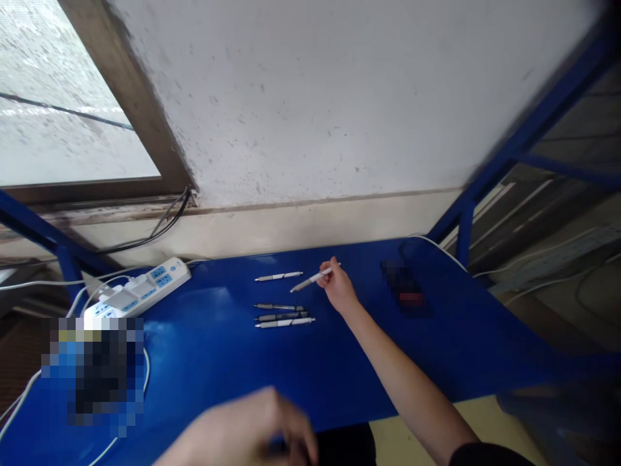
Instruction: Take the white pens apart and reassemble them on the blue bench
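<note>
Right grip: closed round white pen, tip slanting leftward.
Lone pen: left of right grip, the nearer; long axis crosswise.
Left grip: blurred; cannot tell closure.

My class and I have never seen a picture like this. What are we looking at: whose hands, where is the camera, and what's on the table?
No machine here: these are one person's bare hands, seen by a camera worn on the head, looking forward and down.

The right hand holds a slim white-and-grey pen. The left hand is blurred in the foreground; whether it holds anything is unclear.

On the shiny blue tabletop, one white pen with a grey end lies farther back. Nearer lie a slim grey pen, a dark pen and another white pen. At left is a long white power strip with blue socket panels. Two pixelated patches hide other details.
</note>
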The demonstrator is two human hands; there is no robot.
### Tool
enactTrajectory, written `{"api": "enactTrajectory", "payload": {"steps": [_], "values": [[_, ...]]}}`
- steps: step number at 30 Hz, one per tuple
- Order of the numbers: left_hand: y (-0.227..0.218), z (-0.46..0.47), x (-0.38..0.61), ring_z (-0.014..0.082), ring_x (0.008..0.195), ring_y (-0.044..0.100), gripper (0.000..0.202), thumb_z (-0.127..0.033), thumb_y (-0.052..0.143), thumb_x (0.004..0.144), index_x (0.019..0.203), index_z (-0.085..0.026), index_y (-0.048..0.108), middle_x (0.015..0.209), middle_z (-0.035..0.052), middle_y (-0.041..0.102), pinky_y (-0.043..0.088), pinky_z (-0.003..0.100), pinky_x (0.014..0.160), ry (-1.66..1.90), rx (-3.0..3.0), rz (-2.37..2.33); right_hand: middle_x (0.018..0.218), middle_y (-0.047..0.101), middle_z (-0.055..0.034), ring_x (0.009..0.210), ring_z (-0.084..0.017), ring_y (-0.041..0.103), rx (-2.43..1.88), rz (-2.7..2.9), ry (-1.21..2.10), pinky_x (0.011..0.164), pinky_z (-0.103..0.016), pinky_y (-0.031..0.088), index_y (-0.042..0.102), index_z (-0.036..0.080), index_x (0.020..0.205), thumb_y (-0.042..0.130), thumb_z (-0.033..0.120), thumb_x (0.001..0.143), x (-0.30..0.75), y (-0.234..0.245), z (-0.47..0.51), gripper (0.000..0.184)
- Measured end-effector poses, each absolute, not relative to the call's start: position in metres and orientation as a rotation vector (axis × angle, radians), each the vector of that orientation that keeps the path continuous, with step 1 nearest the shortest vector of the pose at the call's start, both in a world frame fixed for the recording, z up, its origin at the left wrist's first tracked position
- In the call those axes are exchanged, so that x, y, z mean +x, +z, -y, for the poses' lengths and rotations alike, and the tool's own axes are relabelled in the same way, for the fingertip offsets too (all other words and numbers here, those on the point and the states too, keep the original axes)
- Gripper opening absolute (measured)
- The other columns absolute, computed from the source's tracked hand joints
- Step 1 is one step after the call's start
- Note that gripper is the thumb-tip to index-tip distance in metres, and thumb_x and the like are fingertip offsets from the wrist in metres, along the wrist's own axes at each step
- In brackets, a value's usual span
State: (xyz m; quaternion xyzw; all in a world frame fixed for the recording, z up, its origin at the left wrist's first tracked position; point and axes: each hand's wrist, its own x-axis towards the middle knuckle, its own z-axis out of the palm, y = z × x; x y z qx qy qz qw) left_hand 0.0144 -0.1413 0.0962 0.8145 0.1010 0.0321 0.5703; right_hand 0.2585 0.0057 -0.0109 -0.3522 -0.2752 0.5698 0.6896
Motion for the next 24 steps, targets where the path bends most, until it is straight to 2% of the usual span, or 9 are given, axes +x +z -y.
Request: {"api": "enactTrajectory", "payload": {"steps": [2, 4, 6, 8, 10, 13, 17, 24], "values": [[0.093, 0.09, 0.015, 0.0166, 0.083, 0.062, 0.021, -0.024, 0.046, 0.093, 0.101, -0.022, 0.065, 0.092, 0.0039, 0.067, 0.049, 0.028, 0.074, 0.306, 1.974, -0.563, 0.048, 0.043, 0.0041, 0.044, -0.01, 0.04, -0.838, 0.697, 1.271, 0.043, -0.025, 0.032, 0.065, 0.018, 0.067, 0.069, 0.057, 0.073, 0.255, -0.014, -0.006, 0.04], [0.079, 0.043, 0.016, 0.0141, 0.073, 0.059, 0.021, -0.03, 0.049, 0.091, 0.089, -0.018, 0.067, 0.083, 0.0028, 0.066, 0.046, 0.024, 0.067, 0.71, 1.986, -0.904, 0.054, 0.051, 0.0016, 0.049, -0.012, 0.046, -0.892, 0.829, 1.244, 0.046, -0.025, 0.036, 0.067, 0.018, 0.073, 0.067, 0.054, 0.077, 0.252, -0.018, -0.005, 0.036], [0.056, 0.01, 0.017, 0.0114, 0.056, 0.05, 0.025, -0.036, 0.049, 0.091, 0.09, -0.016, 0.066, 0.062, -0.0018, 0.056, 0.04, 0.022, 0.055, 1.03, 1.897, -1.201, 0.061, 0.056, -0.0001, 0.055, -0.013, 0.051, -0.932, 0.992, 1.217, 0.051, -0.026, 0.04, 0.069, 0.018, 0.08, 0.065, 0.05, 0.08, 0.248, -0.02, -0.002, 0.032], [0.034, -0.005, 0.017, 0.011, 0.052, 0.047, 0.029, -0.036, 0.046, 0.093, 0.095, -0.016, 0.066, 0.057, -0.0033, 0.051, 0.038, 0.022, 0.053, 1.203, 1.824, -1.363, 0.063, 0.059, -0.0004, 0.057, -0.013, 0.053, -0.977, 1.113, 1.209, 0.053, -0.026, 0.041, 0.07, 0.019, 0.085, 0.063, 0.047, 0.082, 0.246, -0.019, 0.0, 0.03], [0.018, -0.006, 0.017, 0.0131, 0.062, 0.055, 0.029, -0.034, 0.044, 0.094, 0.104, -0.018, 0.066, 0.068, -0.0002, 0.059, 0.043, 0.023, 0.061, 1.255, 1.864, -1.355, 0.065, 0.061, -0.0004, 0.057, -0.013, 0.053, -1.017, 1.213, 1.22, 0.056, -0.026, 0.042, 0.071, 0.019, 0.088, 0.062, 0.044, 0.083, 0.243, -0.018, 0.003, 0.027], [0.01, 0.002, 0.016, 0.0157, 0.079, 0.06, 0.026, -0.032, 0.047, 0.093, 0.107, -0.02, 0.066, 0.091, 0.0046, 0.065, 0.047, 0.027, 0.074, 1.169, 2.029, -1.209, 0.067, 0.061, 0.0001, 0.058, -0.013, 0.053, -1.024, 1.315, 1.221, 0.059, -0.027, 0.042, 0.07, 0.02, 0.088, 0.063, 0.04, 0.083, 0.242, -0.015, 0.005, 0.022], [0.011, 0.004, 0.014, 0.0176, 0.087, 0.06, 0.021, -0.03, 0.054, 0.091, 0.106, -0.021, 0.066, 0.094, 0.0052, 0.064, 0.049, 0.03, 0.08, 1.022, 2.223, -1.108, 0.073, 0.063, -0.0002, 0.064, -0.013, 0.055, -1.011, 1.404, 1.203, 0.064, -0.027, 0.044, 0.07, 0.021, 0.091, 0.063, 0.035, 0.083, 0.244, -0.013, 0.006, 0.018], [0.005, -0.002, 0.008, 0.0165, 0.091, 0.059, 0.03, -0.027, 0.052, 0.091, 0.119, -0.025, 0.061, 0.113, 0.0074, 0.055, 0.051, 0.028, 0.075, 1.055, 2.222, -1.199, 0.085, 0.068, -0.0018, 0.075, -0.015, 0.06, -0.991, 1.455, 1.221, 0.073, -0.03, 0.047, 0.07, 0.024, 0.097, 0.065, 0.033, 0.082, 0.246, -0.005, 0.011, 0.019]]}}
